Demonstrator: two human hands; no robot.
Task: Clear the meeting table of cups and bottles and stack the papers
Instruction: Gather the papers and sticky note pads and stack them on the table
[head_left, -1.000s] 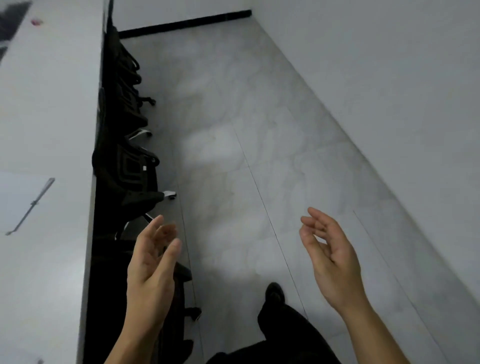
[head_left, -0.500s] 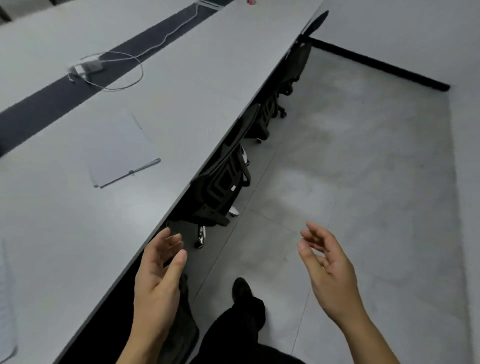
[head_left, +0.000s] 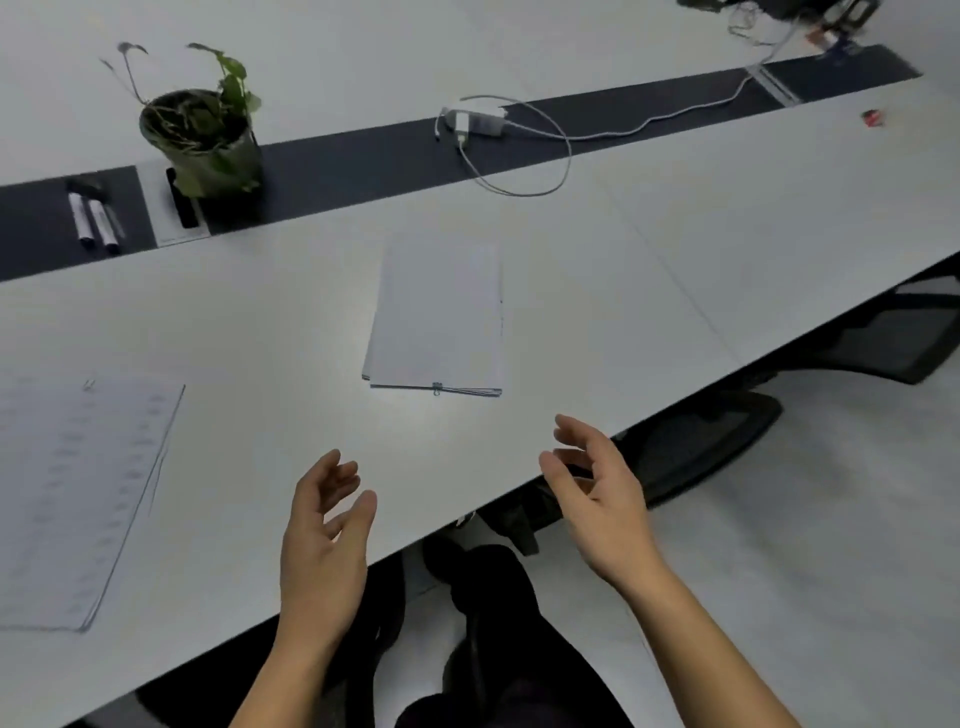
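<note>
Head view: a long white table (head_left: 649, 270) was seen from above, crossed lengthwise by a dark strip (head_left: 363, 156) along its middle. Two bare hands were raised at the table's near edge, palms turned toward each other. The left hand (head_left: 322, 545) was held over the table just inside the near edge, its fingers (head_left: 337, 475) spread loosely and holding nothing. The right hand (head_left: 602, 504) was held past the near edge, over the floor, its fingers (head_left: 574, 434) likewise parted, curled slightly and empty.

A clipped stack of papers (head_left: 439, 317) was laid flat near the middle of the table, between the dark strip and the near edge, just beyond the hands and untouched by them; a small binder clip (head_left: 437, 387) was fixed on its near edge. A second set of papers (head_left: 78, 493) was laid toward the left end of the table, well apart from the first.

On the dark strip, a potted plant (head_left: 205, 140) was stood upright, two markers (head_left: 93, 221) were laid to its left, and a white charger with a looped cable (head_left: 475, 122) was laid to its right. A small red object (head_left: 872, 117) was placed toward the far right corner. Black chairs (head_left: 696, 447) were tucked under the near edge.
</note>
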